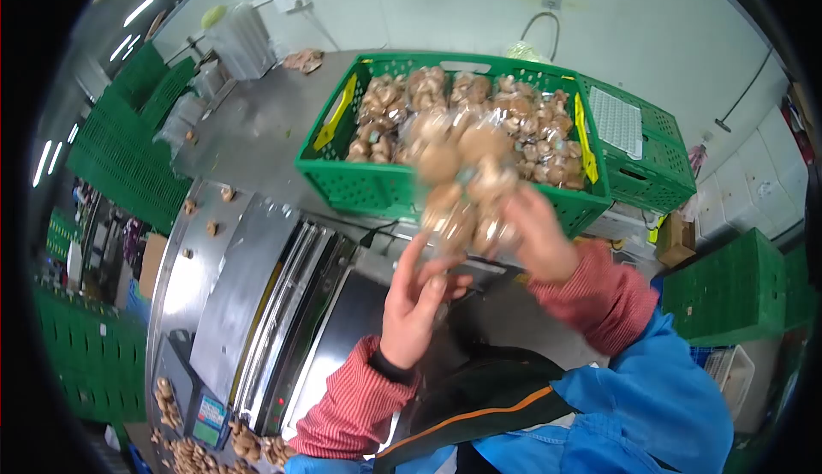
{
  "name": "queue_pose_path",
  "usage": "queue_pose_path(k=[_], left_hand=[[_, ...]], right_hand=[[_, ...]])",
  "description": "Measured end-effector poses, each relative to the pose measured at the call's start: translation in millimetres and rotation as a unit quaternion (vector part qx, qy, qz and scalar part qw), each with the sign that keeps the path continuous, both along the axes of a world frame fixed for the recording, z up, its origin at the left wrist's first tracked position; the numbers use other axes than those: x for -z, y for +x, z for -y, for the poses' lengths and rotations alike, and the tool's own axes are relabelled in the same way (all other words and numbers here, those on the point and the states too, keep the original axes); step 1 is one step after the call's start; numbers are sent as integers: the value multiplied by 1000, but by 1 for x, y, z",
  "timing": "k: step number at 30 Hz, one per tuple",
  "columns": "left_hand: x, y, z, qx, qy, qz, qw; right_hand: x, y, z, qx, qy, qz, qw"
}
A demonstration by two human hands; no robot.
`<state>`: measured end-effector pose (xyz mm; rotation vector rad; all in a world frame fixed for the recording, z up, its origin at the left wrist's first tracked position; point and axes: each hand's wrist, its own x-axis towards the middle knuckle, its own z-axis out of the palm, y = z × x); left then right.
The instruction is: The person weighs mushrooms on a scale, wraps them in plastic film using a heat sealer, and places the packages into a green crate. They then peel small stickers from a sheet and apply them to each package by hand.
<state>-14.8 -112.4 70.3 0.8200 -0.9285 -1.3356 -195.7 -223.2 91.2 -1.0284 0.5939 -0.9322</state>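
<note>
My right hand point(538, 236) grips a clear wrapped pack of brown mushrooms point(467, 184), held up and blurred in front of a green crate point(390, 187). My left hand point(418, 298) is just below the pack, fingers spread and touching its lower edge. The crate holds several more wrapped mushroom packs point(402, 97). Both arms wear red ribbed cuffs under blue sleeves.
A steel packing machine point(257, 303) stretches below my hands, with loose mushrooms point(240, 444) at its near left. A second green crate point(651, 153) stands at the right, more green crates point(128, 140) are stacked at the left, and a cardboard box point(676, 238) sits at the right.
</note>
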Motion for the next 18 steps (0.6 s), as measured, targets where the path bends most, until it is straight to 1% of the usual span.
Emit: queue_pose_path(k=[1,2,3,5,7,9,10,11,12,13,14,16,17,18], left_hand=[[2,-4,20,18,7,11,1000],[3,-10,31,4,-11,62,998],[5,-15,36,5,-12,63,998],[23,-14,38,49,45,63,996],[31,-18,37,29,92,44,994],[45,-15,33,8,126,34,991],[52,-13,31,-2,130,42,991],[55,-12,30,-3,143,31,989],[58,-9,26,-13,157,20,987],[61,-4,17,-35,172,7,984],[66,-2,11,-51,183,18,982],[65,5,-5,-63,176,28,982],[73,3,-14,-86,158,-23,983],[81,5,-27,-104,163,-6,981]], right_hand=[[-11,-18,32,58,-53,-48,996],[-11,-40,71,118,-84,-80,986],[-6,-63,113,176,-113,-112,972],[2,-103,182,280,-160,-254,912],[14,-128,234,277,-123,-312,900],[17,-132,261,261,-56,-482,834],[20,-130,273,247,-24,-561,790],[33,-137,291,181,-94,-682,702],[53,-152,313,105,-169,-779,594],[52,-137,322,23,-254,-846,468],[46,-135,316,27,-332,-753,568],[18,-95,271,87,-311,-565,759],[5,-77,249,103,-302,-456,831],[18,-94,274,77,-354,-606,708]])
